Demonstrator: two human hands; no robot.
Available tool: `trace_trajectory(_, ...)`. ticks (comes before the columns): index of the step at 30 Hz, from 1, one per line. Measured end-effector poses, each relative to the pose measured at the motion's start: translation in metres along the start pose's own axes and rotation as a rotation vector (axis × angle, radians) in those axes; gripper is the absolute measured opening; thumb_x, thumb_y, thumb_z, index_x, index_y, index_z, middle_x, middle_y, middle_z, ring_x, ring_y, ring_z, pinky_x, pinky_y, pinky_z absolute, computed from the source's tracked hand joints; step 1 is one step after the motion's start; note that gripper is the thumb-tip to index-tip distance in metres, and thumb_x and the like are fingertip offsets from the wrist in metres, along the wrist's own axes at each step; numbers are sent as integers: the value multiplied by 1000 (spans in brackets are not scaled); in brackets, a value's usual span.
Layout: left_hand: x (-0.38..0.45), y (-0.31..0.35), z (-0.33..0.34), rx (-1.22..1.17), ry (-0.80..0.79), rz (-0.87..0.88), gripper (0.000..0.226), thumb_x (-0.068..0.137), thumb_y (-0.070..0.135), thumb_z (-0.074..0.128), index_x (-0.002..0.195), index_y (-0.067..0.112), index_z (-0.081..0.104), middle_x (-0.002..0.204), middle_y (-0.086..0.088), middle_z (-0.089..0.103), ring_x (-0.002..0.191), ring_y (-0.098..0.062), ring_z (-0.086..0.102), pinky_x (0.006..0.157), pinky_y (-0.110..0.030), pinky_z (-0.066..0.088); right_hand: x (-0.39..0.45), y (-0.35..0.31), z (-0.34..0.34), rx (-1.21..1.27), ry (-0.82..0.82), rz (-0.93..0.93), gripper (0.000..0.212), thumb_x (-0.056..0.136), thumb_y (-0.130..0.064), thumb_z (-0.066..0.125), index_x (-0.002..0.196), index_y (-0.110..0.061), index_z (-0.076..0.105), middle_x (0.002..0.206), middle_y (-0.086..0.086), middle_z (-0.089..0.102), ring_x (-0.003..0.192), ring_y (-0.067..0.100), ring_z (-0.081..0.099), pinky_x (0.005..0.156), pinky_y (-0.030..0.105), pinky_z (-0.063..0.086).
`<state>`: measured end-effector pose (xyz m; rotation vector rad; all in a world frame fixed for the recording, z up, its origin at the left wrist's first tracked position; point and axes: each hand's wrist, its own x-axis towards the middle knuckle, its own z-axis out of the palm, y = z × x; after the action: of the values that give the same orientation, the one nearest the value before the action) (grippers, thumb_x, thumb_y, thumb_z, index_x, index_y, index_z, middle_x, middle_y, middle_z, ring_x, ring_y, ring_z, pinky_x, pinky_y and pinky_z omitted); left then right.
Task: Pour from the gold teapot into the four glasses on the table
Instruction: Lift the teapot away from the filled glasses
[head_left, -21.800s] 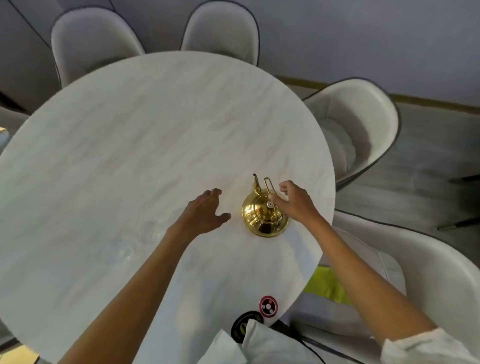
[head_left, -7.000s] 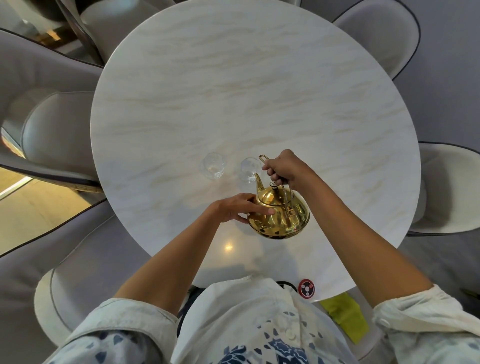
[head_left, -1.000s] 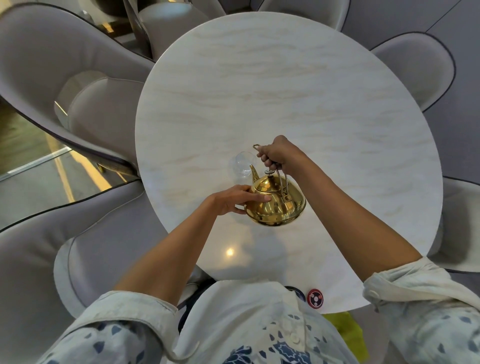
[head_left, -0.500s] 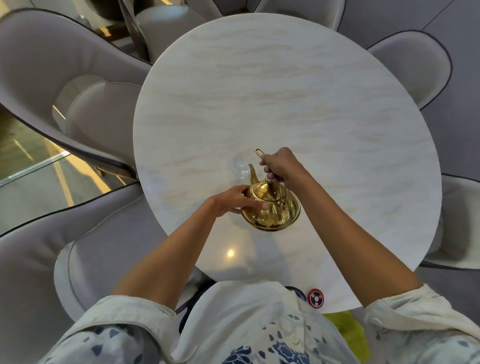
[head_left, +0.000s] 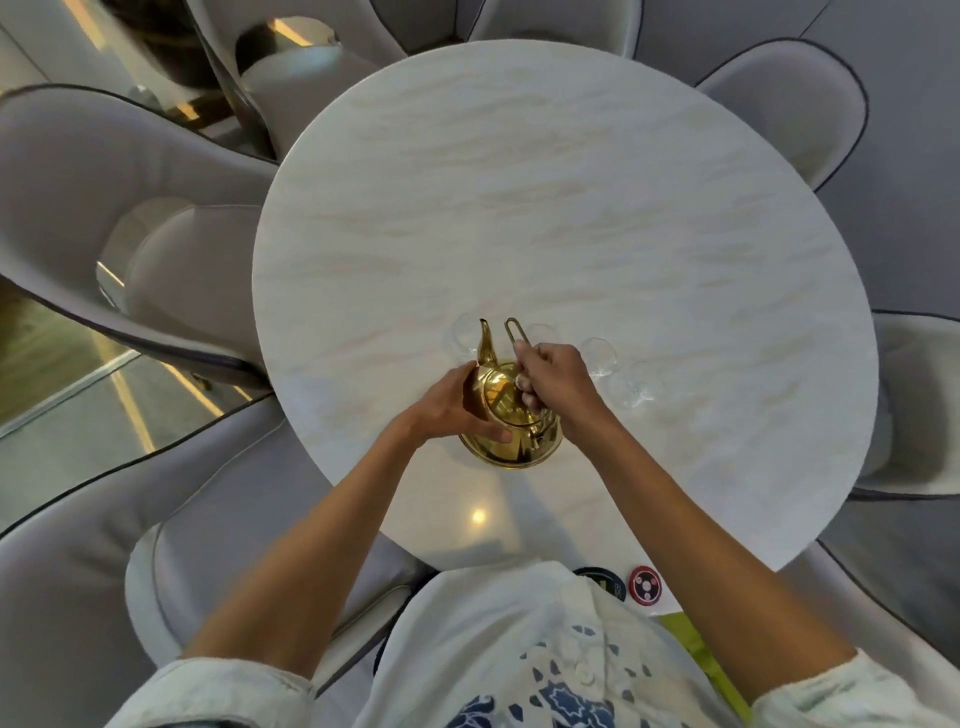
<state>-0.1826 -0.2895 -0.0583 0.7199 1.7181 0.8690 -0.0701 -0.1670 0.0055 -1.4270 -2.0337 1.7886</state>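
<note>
The right hand (head_left: 558, 382) grips the wire handle (head_left: 516, 331) and the left hand (head_left: 457, 405) cups the body of the gold teapot (head_left: 511, 423), spout (head_left: 486, 345) over the leftmost glass (head_left: 461, 336); pouring appears under way, calling next for a steady tilt.

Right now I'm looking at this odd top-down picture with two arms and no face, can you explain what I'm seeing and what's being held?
There is no machine here. A person wears a wide-angle camera on the head, so you look down along both arms. The right hand grips the wire handle of a gold teapot, and the left hand steadies its side. The teapot's spout points over the leftmost of four clear glasses lined up on the round pale table. Grey chairs surround it.
</note>
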Motion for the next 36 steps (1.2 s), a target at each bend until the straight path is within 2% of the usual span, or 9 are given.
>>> trace_trajectory(3, -11, 3, 3, 18, 35, 37, 84, 65, 14, 97, 129, 27, 44, 105, 23, 55, 95, 4, 57, 86, -18, 49, -12, 0, -3, 36, -1, -22, 36, 103, -33, 54, 75, -12, 62, 54, -1, 56, 45, 15, 51, 47, 27, 43)
trace_trajectory(6, -17, 4, 10, 37, 93, 63, 98, 65, 20, 97, 146, 14, 42, 107, 19, 50, 108, -11, 52, 90, -24, 42, -20, 1, -8, 84, 2, -32, 36, 104, -30, 51, 77, -9, 62, 55, 0, 55, 44, 15, 50, 47, 27, 41)
trace_trajectory(11, -20, 5, 21, 64, 57, 81, 81, 61, 23, 99, 124, 31, 49, 105, 20, 65, 99, -1, 66, 100, -37, 55, -36, 3, -17, 135, 21, -38, 34, 105, -24, 47, 81, -5, 61, 58, 4, 54, 43, 15, 48, 46, 26, 39)
trace_trajectory(13, -16, 4, 26, 59, 60, 97, 78, 65, 17, 97, 125, 29, 48, 103, 23, 60, 90, 11, 60, 93, -20, 54, -42, 4, -22, 153, 39, -36, 34, 105, -24, 47, 81, -5, 61, 59, 5, 54, 42, 14, 47, 46, 26, 38)
trace_trajectory(15, -18, 7, 31, 79, 40, 89, 86, 65, 22, 97, 135, 23, 46, 117, 15, 58, 104, 7, 58, 94, -10, 47, -49, 7, -29, 182, 62, -15, 33, 106, -24, 47, 82, -5, 61, 59, 4, 54, 43, 14, 47, 46, 26, 39)
trace_trajectory(17, -19, 10, 37, 112, 29, 52, 117, 58, 39, 99, 154, 21, 35, 145, -1, 47, 133, -17, 49, 112, -33, 43, -55, 11, -37, 210, 91, 6, 32, 106, -25, 48, 84, -5, 62, 58, 2, 55, 43, 14, 48, 47, 25, 40)
trace_trajectory(19, -18, 15, 43, 115, -6, 36, 124, 56, 42, 99, 157, 23, 31, 149, -2, 43, 137, -25, 46, 113, -45, 43, -61, 15, -48, 233, 119, 17, 32, 104, -26, 51, 83, -6, 63, 58, 2, 54, 45, 14, 48, 47, 25, 40)
trace_trajectory(30, 6, 59, 112, 245, -111, 73, 120, 59, 45, 97, 157, 21, 32, 154, -6, 43, 142, -26, 41, 115, -49, 39, -86, 54, -123, 296, 228, 13, 28, 99, -30, 61, 82, -8, 64, 62, 5, 57, 49, 14, 51, 47, 25, 42)
trace_trajectory(36, 24, 81, 164, 323, -141, 128, 84, 72, 31, 92, 143, 15, 51, 123, 4, 55, 117, -15, 53, 102, -37, 48, -87, 87, -172, 363, 312, 41, 24, 98, -28, 63, 86, -8, 66, 62, 3, 60, 51, 15, 53, 50, 28, 45)
